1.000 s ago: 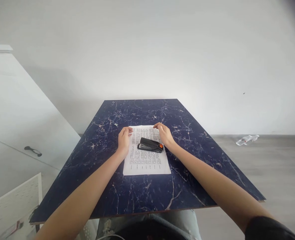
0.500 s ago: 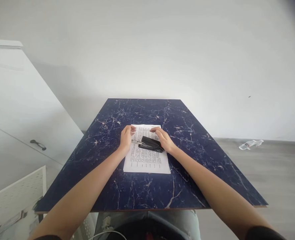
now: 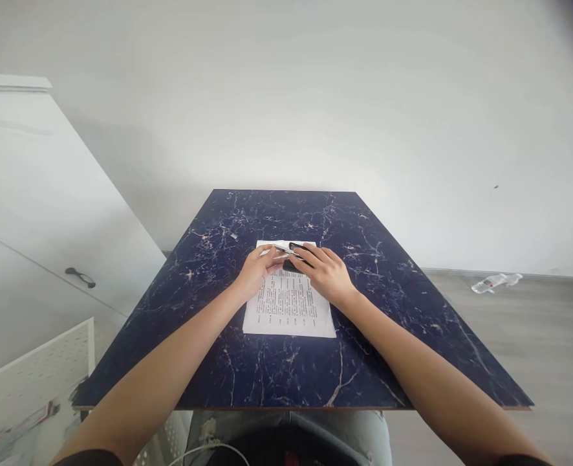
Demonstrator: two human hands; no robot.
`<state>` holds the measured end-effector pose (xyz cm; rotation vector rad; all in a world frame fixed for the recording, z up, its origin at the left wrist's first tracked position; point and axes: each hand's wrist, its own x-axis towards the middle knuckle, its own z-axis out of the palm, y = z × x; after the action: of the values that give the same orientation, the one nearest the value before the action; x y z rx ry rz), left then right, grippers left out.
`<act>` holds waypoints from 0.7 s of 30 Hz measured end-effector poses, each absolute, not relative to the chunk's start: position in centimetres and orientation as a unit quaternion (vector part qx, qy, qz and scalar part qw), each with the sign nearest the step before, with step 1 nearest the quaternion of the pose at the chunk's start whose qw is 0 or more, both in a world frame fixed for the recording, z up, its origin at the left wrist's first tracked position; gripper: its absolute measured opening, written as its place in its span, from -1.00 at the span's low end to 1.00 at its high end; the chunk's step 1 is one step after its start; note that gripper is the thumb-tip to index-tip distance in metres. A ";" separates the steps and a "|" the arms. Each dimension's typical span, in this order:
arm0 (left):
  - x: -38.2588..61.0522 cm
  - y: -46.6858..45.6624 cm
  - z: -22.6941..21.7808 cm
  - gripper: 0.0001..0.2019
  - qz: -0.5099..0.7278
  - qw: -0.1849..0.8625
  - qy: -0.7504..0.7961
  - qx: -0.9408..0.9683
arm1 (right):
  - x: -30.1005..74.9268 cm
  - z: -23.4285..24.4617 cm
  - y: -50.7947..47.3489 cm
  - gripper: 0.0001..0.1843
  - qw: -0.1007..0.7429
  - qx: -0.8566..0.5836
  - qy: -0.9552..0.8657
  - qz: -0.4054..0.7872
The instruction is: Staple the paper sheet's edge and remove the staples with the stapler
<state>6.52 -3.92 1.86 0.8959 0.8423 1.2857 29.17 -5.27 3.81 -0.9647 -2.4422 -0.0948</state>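
Note:
A black stapler [image 3: 293,266] is raised over the upper part of a printed paper stack [image 3: 291,310], its top arm apart from its base and a silvery strip-like part showing between. My right hand [image 3: 329,272] grips the stapler from the right, fingers laid over it, hiding much of its body. At the stapler's left end my left hand [image 3: 256,270] has its fingertips pressed together close to the silvery part. Whatever lies between those fingertips is too small to make out. The sheets lie flat, with lines of text visible below the hands.
The dark blue marbled table [image 3: 277,375] carries the papers. A tiny pale piece [image 3: 234,236] lies left of the far end. On the left stand a white cabinet [image 3: 63,213] and a perforated white panel [image 3: 39,362]. A clear plastic bottle [image 3: 490,283] is on the floor at right.
The stapler has come up off the text toward the far edge of the papers and turned. My right hand has closed over it, and my left hand has moved right to meet it.

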 end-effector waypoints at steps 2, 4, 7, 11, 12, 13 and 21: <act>6.5 -4.0 1.9 -0.80 0.553 0.630 0.369 0.401 | 29.3 4.2 -5.3 -0.46 0.231 -0.339 -0.910 -0.056; 6.4 -3.9 1.8 -0.82 0.552 0.627 0.376 0.400 | 29.2 4.4 -5.5 -0.48 0.216 -0.332 -0.916 -0.069; 6.2 -3.8 1.8 -0.86 0.549 0.627 0.384 0.398 | 29.1 4.4 -5.6 -0.49 0.210 -0.329 -0.917 -0.085; 6.0 -3.8 2.0 -0.92 0.547 0.619 0.413 0.383 | 29.0 4.2 -5.5 -0.46 0.257 -0.352 -0.895 -0.097; 5.8 -3.8 2.1 -0.92 0.552 0.610 0.422 0.381 | 29.0 4.1 -5.5 -0.45 0.287 -0.372 -0.879 -0.087; 5.7 -3.8 2.2 -0.91 0.562 0.592 0.431 0.383 | 29.0 4.0 -5.4 -0.46 0.320 -0.399 -0.857 -0.066; 4.9 -4.3 3.5 -0.74 0.630 0.378 0.414 0.538 | 28.7 3.4 -4.7 -0.76 0.318 -0.455 -0.798 0.235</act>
<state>4.86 -4.33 3.47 1.3739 1.0579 1.6097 28.66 -4.66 3.42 -1.1974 -2.1005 0.6173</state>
